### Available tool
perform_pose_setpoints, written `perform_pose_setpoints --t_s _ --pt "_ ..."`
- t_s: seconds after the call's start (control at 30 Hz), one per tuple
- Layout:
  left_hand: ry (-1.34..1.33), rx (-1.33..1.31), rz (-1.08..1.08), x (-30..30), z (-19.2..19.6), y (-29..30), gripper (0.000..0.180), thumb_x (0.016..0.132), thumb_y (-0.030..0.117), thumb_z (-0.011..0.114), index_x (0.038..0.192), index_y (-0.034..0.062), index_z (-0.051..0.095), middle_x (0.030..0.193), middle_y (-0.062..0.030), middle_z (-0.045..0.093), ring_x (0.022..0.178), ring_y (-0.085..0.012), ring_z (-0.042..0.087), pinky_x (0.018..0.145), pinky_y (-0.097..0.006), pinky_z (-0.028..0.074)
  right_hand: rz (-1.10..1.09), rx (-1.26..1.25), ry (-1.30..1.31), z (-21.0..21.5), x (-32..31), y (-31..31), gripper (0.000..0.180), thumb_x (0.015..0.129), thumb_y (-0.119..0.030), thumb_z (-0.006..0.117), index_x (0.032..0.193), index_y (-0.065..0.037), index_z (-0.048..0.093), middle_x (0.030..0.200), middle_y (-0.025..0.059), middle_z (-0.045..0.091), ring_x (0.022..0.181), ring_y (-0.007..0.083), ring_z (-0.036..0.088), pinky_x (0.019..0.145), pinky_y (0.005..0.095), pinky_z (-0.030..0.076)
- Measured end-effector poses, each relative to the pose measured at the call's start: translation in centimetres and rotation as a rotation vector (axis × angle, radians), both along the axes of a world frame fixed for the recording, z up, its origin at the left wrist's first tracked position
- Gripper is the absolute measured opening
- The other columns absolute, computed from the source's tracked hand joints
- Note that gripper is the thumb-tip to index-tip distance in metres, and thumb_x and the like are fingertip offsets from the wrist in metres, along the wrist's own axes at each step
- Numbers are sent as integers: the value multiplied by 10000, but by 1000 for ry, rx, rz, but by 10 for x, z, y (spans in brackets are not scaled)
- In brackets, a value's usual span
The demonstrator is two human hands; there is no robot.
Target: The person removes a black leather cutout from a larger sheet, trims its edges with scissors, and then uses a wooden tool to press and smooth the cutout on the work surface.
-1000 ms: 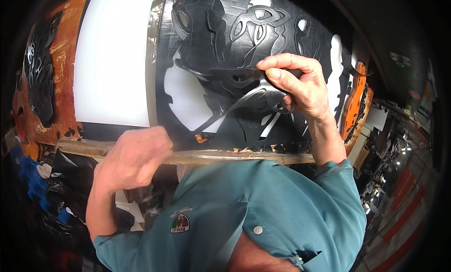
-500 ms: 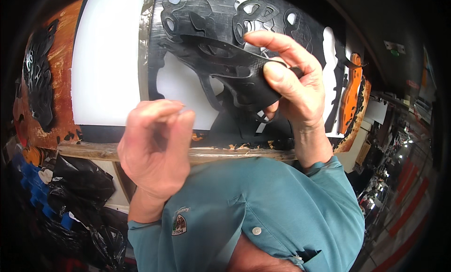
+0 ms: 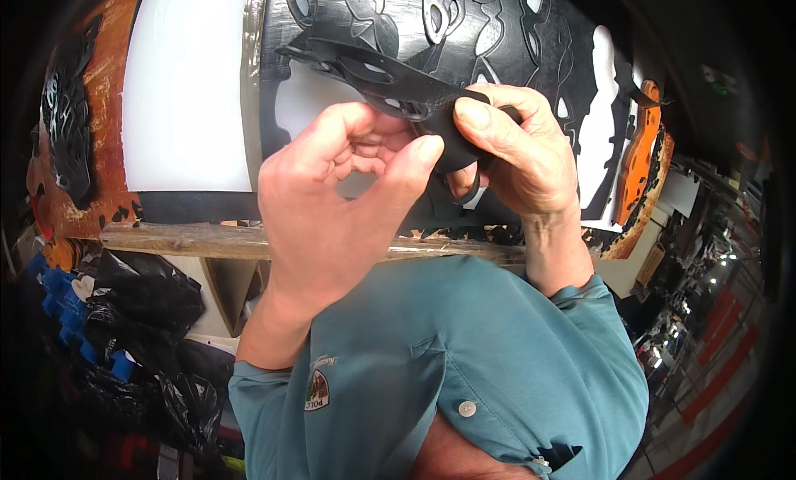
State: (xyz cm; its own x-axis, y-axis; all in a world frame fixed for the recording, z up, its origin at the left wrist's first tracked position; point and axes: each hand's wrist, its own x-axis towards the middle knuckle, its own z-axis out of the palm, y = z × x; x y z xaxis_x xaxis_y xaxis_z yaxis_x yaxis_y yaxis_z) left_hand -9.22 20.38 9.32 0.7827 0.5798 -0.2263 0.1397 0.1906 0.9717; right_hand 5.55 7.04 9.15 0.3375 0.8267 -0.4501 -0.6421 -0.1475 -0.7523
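Note:
Both of my hands are raised in front of a work table. My right hand (image 3: 518, 152) pinches a flat black cut-out piece (image 3: 381, 78) with curved holes, lifted off the black sheet (image 3: 497, 32) that lies on the table. My left hand (image 3: 340, 206) has come up against the same piece, thumb and fingertips curled at its lower edge next to my right thumb. The black sheet behind shows many cut shapes and white gaps where pieces are gone. My palms hide the lower part of the piece.
A white board (image 3: 186, 90) covers the table's left part, with a worn wooden edge (image 3: 191, 240) in front. Orange-stained surface with black scraps (image 3: 66, 123) lies at the far left. Black bags (image 3: 137, 314) and blue items are piled below. An orange piece (image 3: 638, 157) sits at the right.
My right hand has peeled the black piece up off the sheet. My left hand rose from the table's edge to meet it at the piece.

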Motion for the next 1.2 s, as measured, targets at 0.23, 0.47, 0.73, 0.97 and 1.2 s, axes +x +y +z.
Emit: perform_pose_setpoints --t_s 0.23,0.47,0.73,0.97,1.2 --pt "24 17 -89 0 -2 11 121 884 -50 673 997 -54 713 820 -47 736 745 -72 690 684 -226 576 6 32 -264 -1 -17 3 216 1020 -187 718 1030 24 763 867 58 753 733 74 654 603 230 551" --pt "66 -101 -13 -5 -19 9 185 910 -85 542 947 -47 719 775 -53 719 682 -97 686 620 -228 567 -112 61 -361 -11 -21 4 164 999 -139 741 998 25 752 830 36 721 664 68 640 594 233 535" --pt "-119 -454 -79 -26 -15 6 224 989 -26 674 1199 -84 626 1040 -88 720 913 -104 683 792 -235 556 40 265 -1375 -15 -25 4 235 844 -126 810 1008 29 745 799 81 701 621 188 668 533 298 529" --pt "-128 -637 40 -60 -25 10 296 989 -53 644 1277 -120 619 1185 -157 713 1083 -198 700 970 -399 594 112 338 -960 -24 -37 7 302 871 -44 800 1140 70 723 819 125 710 692 194 689 577 311 536" --pt "-17 -530 82 -76 -42 2 331 1017 -3 595 1337 -83 621 1264 -201 707 1143 -277 710 1026 -456 578 -142 165 -1453 -9 -19 -1 308 872 79 737 1178 43 729 878 112 714 675 173 651 596 284 530"
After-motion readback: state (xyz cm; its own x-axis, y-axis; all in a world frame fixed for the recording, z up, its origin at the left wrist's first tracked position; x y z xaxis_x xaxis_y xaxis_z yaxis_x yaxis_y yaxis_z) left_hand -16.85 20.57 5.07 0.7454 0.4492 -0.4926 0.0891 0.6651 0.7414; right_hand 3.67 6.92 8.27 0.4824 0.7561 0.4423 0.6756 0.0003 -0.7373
